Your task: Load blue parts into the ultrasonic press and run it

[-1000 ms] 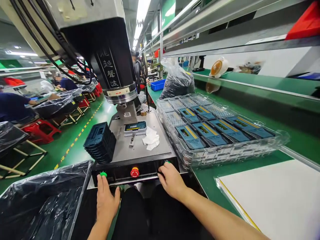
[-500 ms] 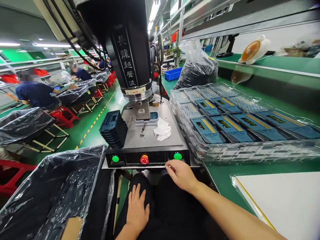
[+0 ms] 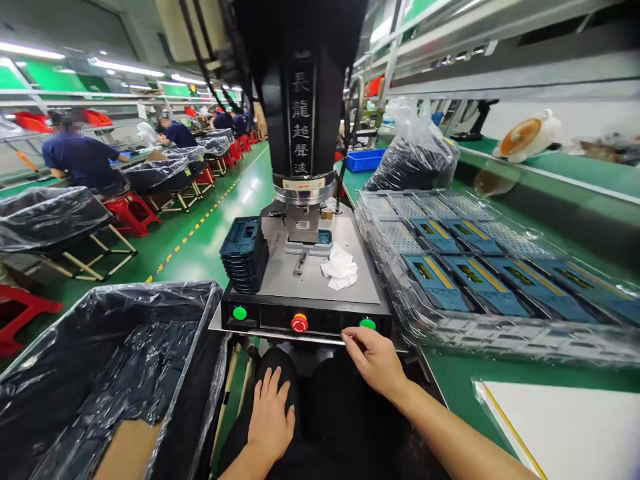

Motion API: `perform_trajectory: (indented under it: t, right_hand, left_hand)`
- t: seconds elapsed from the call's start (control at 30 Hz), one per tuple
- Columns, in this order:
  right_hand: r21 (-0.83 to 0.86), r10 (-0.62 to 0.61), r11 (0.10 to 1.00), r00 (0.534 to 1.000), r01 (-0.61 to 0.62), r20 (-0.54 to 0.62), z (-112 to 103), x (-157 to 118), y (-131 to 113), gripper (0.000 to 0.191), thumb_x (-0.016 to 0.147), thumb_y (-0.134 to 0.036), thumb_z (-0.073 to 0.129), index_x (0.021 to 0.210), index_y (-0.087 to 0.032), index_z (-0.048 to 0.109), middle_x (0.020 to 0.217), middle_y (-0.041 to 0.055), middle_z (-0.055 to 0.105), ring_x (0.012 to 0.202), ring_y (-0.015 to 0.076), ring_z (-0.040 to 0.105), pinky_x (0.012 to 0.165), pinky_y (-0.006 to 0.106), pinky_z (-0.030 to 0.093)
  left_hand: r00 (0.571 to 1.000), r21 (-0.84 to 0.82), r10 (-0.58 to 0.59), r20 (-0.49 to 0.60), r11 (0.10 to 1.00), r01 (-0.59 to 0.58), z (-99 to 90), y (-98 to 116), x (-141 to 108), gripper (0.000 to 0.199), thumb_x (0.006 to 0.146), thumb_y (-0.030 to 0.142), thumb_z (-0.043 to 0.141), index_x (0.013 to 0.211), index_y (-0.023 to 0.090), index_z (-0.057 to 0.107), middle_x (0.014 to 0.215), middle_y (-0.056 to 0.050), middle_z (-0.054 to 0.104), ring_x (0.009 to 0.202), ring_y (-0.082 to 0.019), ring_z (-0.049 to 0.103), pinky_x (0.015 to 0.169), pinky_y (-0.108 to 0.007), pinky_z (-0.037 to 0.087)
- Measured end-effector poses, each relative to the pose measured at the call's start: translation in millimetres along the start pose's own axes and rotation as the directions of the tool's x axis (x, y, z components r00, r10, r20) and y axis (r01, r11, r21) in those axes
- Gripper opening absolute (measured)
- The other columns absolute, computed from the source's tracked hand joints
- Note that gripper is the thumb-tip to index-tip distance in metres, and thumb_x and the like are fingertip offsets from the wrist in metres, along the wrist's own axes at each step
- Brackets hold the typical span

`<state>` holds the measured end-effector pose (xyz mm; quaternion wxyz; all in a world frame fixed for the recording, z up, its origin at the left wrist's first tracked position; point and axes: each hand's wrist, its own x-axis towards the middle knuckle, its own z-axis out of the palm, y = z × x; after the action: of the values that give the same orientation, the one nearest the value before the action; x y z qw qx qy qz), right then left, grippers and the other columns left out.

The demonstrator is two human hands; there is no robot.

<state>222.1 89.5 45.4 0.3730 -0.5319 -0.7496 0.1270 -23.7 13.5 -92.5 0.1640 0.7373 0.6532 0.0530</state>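
At lower centre, the left hand (image 3: 273,417) rests flat and empty on the lap, while the right hand (image 3: 376,357), grip loose and empty, touches the welder's front edge beside the green button (image 3: 367,324), within easy reach.

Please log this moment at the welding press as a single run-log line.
left hand: flat on lap | right hand: at panel edge below right green button | horn: down on blue part
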Motion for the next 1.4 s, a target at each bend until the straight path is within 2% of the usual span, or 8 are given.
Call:
perform_trajectory:
  t: [0.13, 0.27, 0.43, 0.63, 0.83, 0.97, 1.17, 1.4]
  right_hand:
    - [-0.032, -0.023, 0.999, 0.999, 0.021, -0.040, -6, 37, -10, 0.023, 0.090, -0.035, 0.046, 0.084, -0.022, 0.064, 0.074, 0.0037, 0.066, 0.068, 0.0180, 0.061, 0.068, 0.030, 0.047]
    - [-0.060, -0.010, 0.998, 0.993, 0.003, -0.120, -2, 98, -11, 0.028, 0.084, -0.040, 0.050, 0.095, -0.018, 0.064, 0.083, 0.0065, 0.064, 0.074, 0.0193, 0.060, 0.070, 0.031, 0.048]
    - [-0.256, 0.037, 0.964, 0.989, -0.073, -0.143, 14, 177, 13, 0.043, 0.077, -0.046, 0.053, 0.103, -0.014, 0.063, 0.102, 0.0139, 0.063, 0.101, 0.0284, 0.056, 0.090, 0.042, 0.044]
    - [-0.461, 0.086, 0.880, 0.992, -0.118, -0.090, 32, 241, 45, 0.054, 0.075, -0.053, 0.054, 0.108, -0.011, 0.063, 0.111, 0.0190, 0.061, 0.107, 0.0330, 0.054, 0.095, 0.045, 0.041]
    - [-0.544, 0.215, 0.828, 0.973, -0.137, 0.082, 40, 264, 36, 0.047, 0.079, -0.051, 0.051, 0.098, -0.013, 0.070, 0.110, 0.0187, 0.064, 0.113, 0.0343, 0.053, 0.093, 0.043, 0.043]
    - [-0.513, 0.303, 0.832, 0.947, -0.210, 0.104, 45, 269, 28, 0.039, 0.079, -0.049, 0.054, 0.095, -0.019, 0.073, 0.109, 0.0135, 0.066, 0.107, 0.0331, 0.058, 0.087, 0.042, 0.045]
    - [-0.497, 0.124, 0.865, 0.990, -0.073, 0.070, 54, 263, 38, 0.034, 0.081, -0.047, 0.052, 0.088, -0.021, 0.074, 0.114, 0.0089, 0.065, 0.107, 0.0309, 0.058, 0.087, 0.041, 0.045]
    - [-0.655, -0.104, 0.752, 0.995, 0.069, -0.014, 56, 247, 25, 0.041, 0.091, -0.038, 0.037, 0.092, -0.015, 0.071, 0.099, 0.0115, 0.070, 0.089, 0.0280, 0.063, 0.075, 0.038, 0.045]
  left_hand:
    - [1.000, -0.071, -0.016, 0.002, 0.997, 0.016, -1.0, -1, 2, 0.050, 0.079, 0.024, 0.042, 0.128, 0.022, 0.056, 0.152, -0.004, 0.028, 0.142, -0.026, 0.013, 0.114, -0.048, 0.012]
    - [1.000, -0.185, -0.026, -0.009, 0.983, 0.024, -0.8, -5, 1, 0.048, 0.079, 0.028, 0.043, 0.126, 0.025, 0.057, 0.152, -0.003, 0.028, 0.143, -0.025, 0.012, 0.115, -0.048, 0.009]
    - [1.000, -0.299, -0.006, -0.001, 0.954, 0.005, -2.9, -15, 1, 0.049, 0.077, 0.032, 0.047, 0.124, 0.024, 0.057, 0.151, -0.004, 0.030, 0.142, -0.027, 0.013, 0.115, -0.049, 0.007]
    - [0.999, -0.404, 0.015, 0.035, 0.915, 0.000, -4.5, -25, 5, 0.048, 0.076, 0.035, 0.049, 0.121, 0.022, 0.058, 0.151, -0.006, 0.029, 0.142, -0.028, 0.011, 0.115, -0.051, 0.005]
    - [0.999, -0.479, 0.016, 0.044, 0.878, 0.007, -6.3, -31, 8, 0.045, 0.076, 0.036, 0.051, 0.117, 0.021, 0.059, 0.151, -0.007, 0.031, 0.142, -0.028, 0.011, 0.115, -0.051, 0.003]
    - [0.998, -0.518, 0.040, 0.048, 0.855, -0.009, -6.8, -34, 11, 0.044, 0.075, 0.036, 0.054, 0.116, 0.021, 0.060, 0.150, -0.006, 0.032, 0.142, -0.027, 0.013, 0.115, -0.050, 0.004]
    - [0.998, -0.532, 0.042, 0.046, 0.846, -0.012, -7.6, -35, 12, 0.043, 0.075, 0.036, 0.054, 0.116, 0.021, 0.059, 0.150, -0.006, 0.032, 0.142, -0.027, 0.013, 0.115, -0.049, 0.003]
    - [1.000, -0.520, 0.023, 0.012, 0.854, -0.013, -2.0, -34, 9, 0.044, 0.075, 0.035, 0.054, 0.116, 0.022, 0.059, 0.149, -0.006, 0.034, 0.142, -0.027, 0.015, 0.115, -0.049, 0.003]
